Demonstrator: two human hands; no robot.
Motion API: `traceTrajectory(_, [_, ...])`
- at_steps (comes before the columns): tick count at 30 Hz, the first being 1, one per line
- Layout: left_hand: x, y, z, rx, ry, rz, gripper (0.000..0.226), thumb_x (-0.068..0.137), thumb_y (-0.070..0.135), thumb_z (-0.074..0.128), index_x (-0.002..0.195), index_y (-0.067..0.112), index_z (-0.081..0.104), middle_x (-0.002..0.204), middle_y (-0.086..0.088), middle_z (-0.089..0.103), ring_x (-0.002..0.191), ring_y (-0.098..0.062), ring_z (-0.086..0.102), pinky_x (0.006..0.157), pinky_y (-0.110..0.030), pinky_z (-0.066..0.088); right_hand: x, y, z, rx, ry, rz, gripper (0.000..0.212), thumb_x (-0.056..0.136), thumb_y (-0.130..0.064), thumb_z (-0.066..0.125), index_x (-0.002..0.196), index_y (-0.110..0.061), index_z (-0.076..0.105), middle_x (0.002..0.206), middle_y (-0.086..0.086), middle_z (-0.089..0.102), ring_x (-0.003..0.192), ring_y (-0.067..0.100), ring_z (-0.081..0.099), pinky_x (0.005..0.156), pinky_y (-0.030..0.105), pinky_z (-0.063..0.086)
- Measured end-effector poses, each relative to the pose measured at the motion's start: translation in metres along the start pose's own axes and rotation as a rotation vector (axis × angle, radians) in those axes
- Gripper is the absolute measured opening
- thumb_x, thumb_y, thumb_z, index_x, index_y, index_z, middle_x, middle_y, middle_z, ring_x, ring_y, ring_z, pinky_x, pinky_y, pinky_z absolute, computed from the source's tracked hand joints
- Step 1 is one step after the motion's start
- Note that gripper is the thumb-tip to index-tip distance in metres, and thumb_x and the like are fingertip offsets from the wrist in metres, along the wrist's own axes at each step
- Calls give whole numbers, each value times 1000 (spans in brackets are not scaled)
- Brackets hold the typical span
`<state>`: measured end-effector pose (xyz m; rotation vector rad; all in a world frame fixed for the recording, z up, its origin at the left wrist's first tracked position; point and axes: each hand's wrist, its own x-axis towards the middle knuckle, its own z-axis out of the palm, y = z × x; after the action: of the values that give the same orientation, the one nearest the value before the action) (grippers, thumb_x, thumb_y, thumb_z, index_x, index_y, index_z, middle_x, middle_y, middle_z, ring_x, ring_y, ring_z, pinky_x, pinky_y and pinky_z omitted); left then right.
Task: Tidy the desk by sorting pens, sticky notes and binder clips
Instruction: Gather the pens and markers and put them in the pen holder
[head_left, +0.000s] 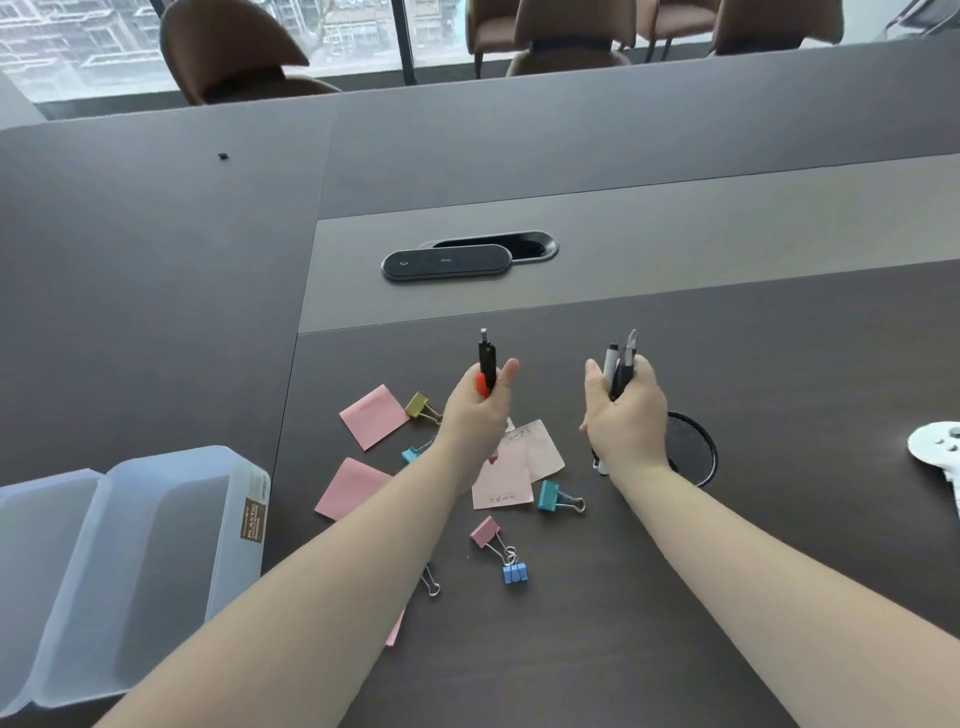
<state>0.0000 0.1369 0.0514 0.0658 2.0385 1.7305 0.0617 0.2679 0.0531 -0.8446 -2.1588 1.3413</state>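
My left hand grips a black pen with a red part, held upright above the desk. My right hand holds a bundle of pens, grey and black, also upright. Below the hands lie pink sticky notes. Binder clips are scattered among them: a gold one, a teal one, a pink one, a blue one. A black mesh pen cup stands just right of my right wrist.
Two translucent plastic trays sit at the lower left of the dark desk. A black oval device lies by a cable slot further back. A white game controller is at the right edge. Brown chairs stand beyond the table.
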Motion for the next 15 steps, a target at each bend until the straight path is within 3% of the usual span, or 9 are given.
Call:
traceTrajectory(3, [7, 27, 49, -90, -59, 57, 33, 87, 53, 52, 68, 27, 44, 62, 4, 38, 56, -15, 36, 59, -34, 36, 19, 0, -22, 10, 159, -59, 24, 92, -25, 57, 79, -11, 43, 59, -6, 42, 61, 26, 44, 60, 25, 31])
traceTrajectory(6, [7, 41, 93, -126, -110, 85, 33, 88, 51, 52, 68, 26, 44, 60, 2, 38, 54, -16, 35, 52, -32, 34, 33, 13, -39, 64, 249, -24, 27, 89, -34, 59, 72, -23, 41, 61, 12, 54, 59, 33, 54, 58, 30, 43])
traceTrajectory(8, [4, 39, 116, -132, -143, 88, 35, 88, 51, 52, 68, 24, 42, 59, 3, 37, 54, -15, 33, 52, -34, 31, 36, 23, -49, 64, 258, 22, 28, 89, -34, 59, 72, -23, 40, 62, 9, 53, 56, 27, 55, 55, 27, 46])
traceTrajectory(12, [1, 22, 147, -112, -183, 18, 34, 91, 49, 49, 70, 23, 43, 59, 7, 39, 55, -13, 38, 52, -30, 36, 35, 49, -61, 14, 223, 89, 28, 89, -31, 60, 79, -11, 43, 61, -7, 43, 60, 22, 45, 59, 28, 38])
traceTrajectory(15, [-1, 7, 161, -84, -188, -2, 32, 92, 46, 49, 70, 24, 45, 66, 5, 46, 63, -15, 44, 62, -30, 39, 34, 61, -64, 12, 185, 154, 22, 90, -26, 58, 81, -11, 45, 62, -7, 44, 57, 12, 44, 53, 17, 36])
